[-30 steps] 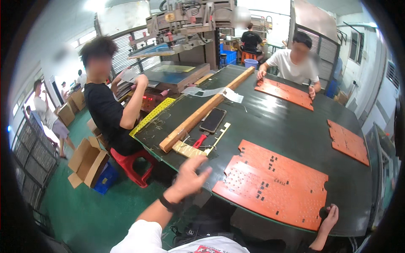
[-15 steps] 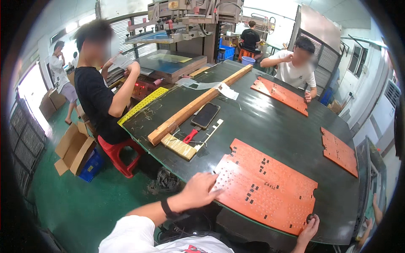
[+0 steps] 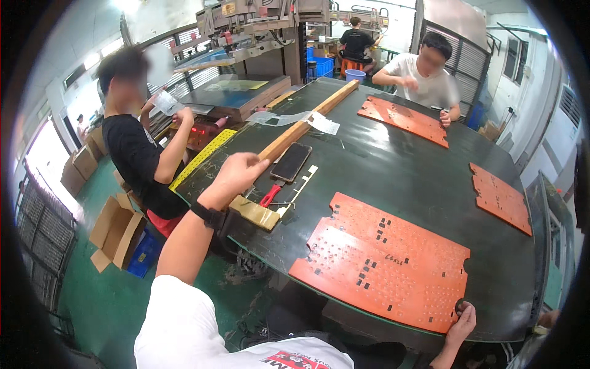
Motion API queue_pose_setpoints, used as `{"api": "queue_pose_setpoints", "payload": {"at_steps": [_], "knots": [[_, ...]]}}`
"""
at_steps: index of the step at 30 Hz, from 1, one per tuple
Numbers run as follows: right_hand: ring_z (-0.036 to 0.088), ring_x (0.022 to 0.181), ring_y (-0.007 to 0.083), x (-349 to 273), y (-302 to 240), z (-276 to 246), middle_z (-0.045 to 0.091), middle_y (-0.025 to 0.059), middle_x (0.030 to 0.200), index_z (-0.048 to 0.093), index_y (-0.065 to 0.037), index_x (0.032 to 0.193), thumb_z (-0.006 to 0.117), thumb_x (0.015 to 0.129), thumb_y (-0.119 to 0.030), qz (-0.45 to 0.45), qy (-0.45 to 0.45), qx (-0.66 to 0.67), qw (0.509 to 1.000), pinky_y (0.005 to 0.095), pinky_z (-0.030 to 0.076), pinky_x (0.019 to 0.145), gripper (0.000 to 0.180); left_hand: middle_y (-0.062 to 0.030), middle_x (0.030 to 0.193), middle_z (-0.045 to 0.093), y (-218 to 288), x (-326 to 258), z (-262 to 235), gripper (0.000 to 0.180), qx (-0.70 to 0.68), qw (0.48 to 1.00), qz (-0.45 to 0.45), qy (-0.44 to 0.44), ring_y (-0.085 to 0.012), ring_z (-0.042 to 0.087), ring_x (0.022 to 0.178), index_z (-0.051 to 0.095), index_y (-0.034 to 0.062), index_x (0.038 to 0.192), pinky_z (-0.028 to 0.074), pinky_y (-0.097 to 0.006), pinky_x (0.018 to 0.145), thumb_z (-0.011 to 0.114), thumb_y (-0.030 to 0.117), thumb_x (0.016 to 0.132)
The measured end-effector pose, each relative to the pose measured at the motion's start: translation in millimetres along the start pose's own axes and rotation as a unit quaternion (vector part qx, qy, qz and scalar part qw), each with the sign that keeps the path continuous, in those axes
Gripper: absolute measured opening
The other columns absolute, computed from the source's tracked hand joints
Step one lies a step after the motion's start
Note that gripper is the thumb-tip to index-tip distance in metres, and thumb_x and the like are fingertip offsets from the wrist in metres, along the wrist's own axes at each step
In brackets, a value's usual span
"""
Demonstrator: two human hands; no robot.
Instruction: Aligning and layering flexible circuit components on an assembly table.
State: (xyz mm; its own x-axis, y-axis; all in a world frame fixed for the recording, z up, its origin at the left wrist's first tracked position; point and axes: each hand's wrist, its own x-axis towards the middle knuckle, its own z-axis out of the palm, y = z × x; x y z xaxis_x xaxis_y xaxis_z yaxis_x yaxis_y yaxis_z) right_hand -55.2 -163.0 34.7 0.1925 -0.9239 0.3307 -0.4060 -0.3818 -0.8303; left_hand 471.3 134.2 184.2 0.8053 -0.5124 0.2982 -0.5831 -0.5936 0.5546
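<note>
An orange board (image 3: 393, 258) with many small holes, black rectangles and notched edges lies in front of me on the dark table. My right hand (image 3: 462, 323) is closed at its near right corner, fingers around a dark round spot I cannot make out. My left hand (image 3: 236, 176) reaches over the near part of a long wooden bar (image 3: 307, 126), fingers bent together against the wood. What is in them, if anything, is hidden. Close by lie a black phone (image 3: 291, 163), a red-handled tool (image 3: 270, 195) and a tan block (image 3: 254, 213).
Another orange board (image 3: 402, 120) lies before a person in white (image 3: 424, 77) across the table; a third (image 3: 501, 198) is at right. A person in black (image 3: 132, 147) at left holds a clear sheet (image 3: 166, 103). An open carton (image 3: 117, 234) stands on the green floor.
My left hand has left the board's near left edge and moved up and left to the wooden bar. My right hand stays at the board's corner.
</note>
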Motion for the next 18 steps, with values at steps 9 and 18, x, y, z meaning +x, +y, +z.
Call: {"api": "queue_pose_setpoints", "payload": {"at_steps": [9, 18], "knots": [[0.053, 0.077, 0.0151, -0.7, -9.8, 3.8, 0.055, 0.0076, 0.081, 0.057, 0.004, 0.091, 0.04, 0.099, -0.022, -0.024, 0.001, 0.016, 1.0, 0.0291, 0.043, 0.071, 0.033, -0.0164, 0.096, 0.062, -56.8, -70.3, 82.2, 0.027, -0.05, 0.99, 0.06, 0.12, -0.0322, 0.059, 0.094, 0.062, -0.0009, 0.092, 0.045, -0.038, 0.083, 0.066, 0.023, 0.08], [0.052, 0.075, 0.0154, -1.3, 0.7, 3.6, 0.056, 0.008, 0.08, 0.056, 0.005, 0.089, 0.041, 0.099, -0.021, -0.003, 0.017, 0.029, 0.999, 0.0289, 0.042, 0.069, 0.031, -0.0149, 0.099, 0.061, -46.8, -77.4, 90.6, 0.028, 0.086, 0.976, 0.147, 0.136, -0.0305, 0.057, 0.098, 0.061, -0.0005, 0.095, 0.041, -0.039, 0.086, 0.066, 0.023, 0.08]]}}
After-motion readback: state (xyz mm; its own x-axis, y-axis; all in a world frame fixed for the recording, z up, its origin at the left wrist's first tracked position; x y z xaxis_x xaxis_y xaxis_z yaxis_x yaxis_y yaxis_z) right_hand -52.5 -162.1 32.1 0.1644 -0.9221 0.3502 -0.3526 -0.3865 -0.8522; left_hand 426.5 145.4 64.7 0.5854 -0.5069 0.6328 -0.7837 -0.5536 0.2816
